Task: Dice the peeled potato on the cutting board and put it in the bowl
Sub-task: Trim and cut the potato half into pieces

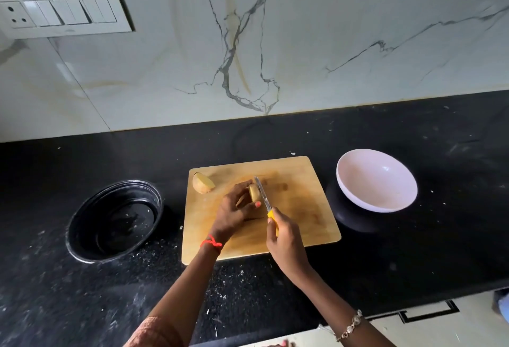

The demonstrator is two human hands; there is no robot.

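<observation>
Two potato pieces sit on your cutting board (303,209). Your left hand (234,211) curls around one potato piece (253,192) and hides most of it. Your right hand (283,236) grips the yellow handle of the knife (263,195), and its blade touches that piece. You cover most of the handle. The other potato piece (202,182) lies apart, near the far left corner. The white bowl (377,181) waits just right of the board.

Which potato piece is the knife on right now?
The potato piece pinned under the left hand mid-board; the other potato half lies untouched at the board's far-left corner.
</observation>
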